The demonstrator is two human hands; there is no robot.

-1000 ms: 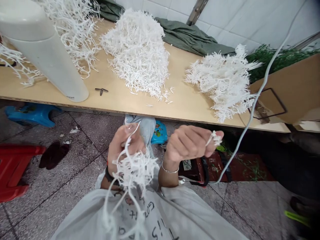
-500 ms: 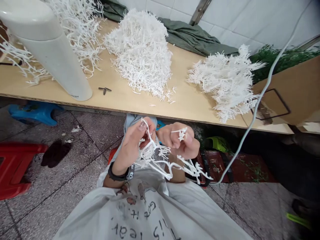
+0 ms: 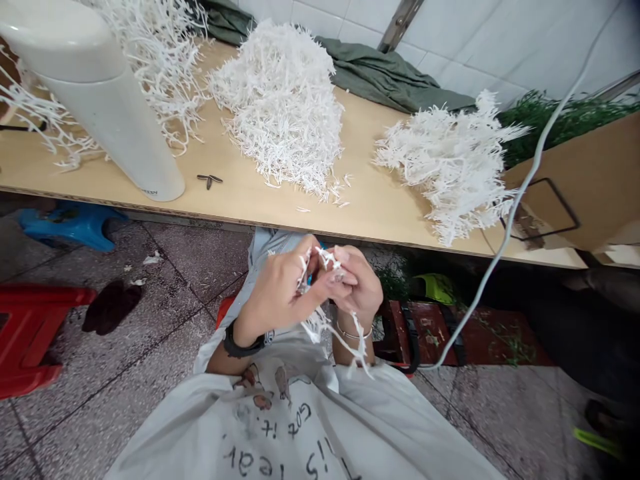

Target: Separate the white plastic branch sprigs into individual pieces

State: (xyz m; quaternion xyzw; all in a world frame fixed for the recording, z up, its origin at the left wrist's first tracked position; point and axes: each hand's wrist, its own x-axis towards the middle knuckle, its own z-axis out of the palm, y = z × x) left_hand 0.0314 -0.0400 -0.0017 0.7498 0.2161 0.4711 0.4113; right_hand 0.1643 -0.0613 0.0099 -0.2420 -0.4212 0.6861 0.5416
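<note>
My left hand (image 3: 280,290) and my right hand (image 3: 357,283) meet in front of my chest, below the edge of the wooden table (image 3: 370,207). Both are closed on a white plastic branch sprig (image 3: 325,323), whose twigs hang down between my wrists. The fingertips of both hands pinch its top together. A black watch sits on my left wrist and a thin bracelet on my right.
On the table lie heaps of white sprigs: one in the middle (image 3: 285,107), one to the right (image 3: 450,160), one at far left (image 3: 155,60). A tall white cylinder (image 3: 100,100) stands at left. A white cable (image 3: 520,193) hangs at right beside a cardboard box (image 3: 585,180). Red stool (image 3: 30,333) on the floor.
My hands have come together; a second ago they were apart, the right pulling a small piece away. The sprig has bunched up between them.
</note>
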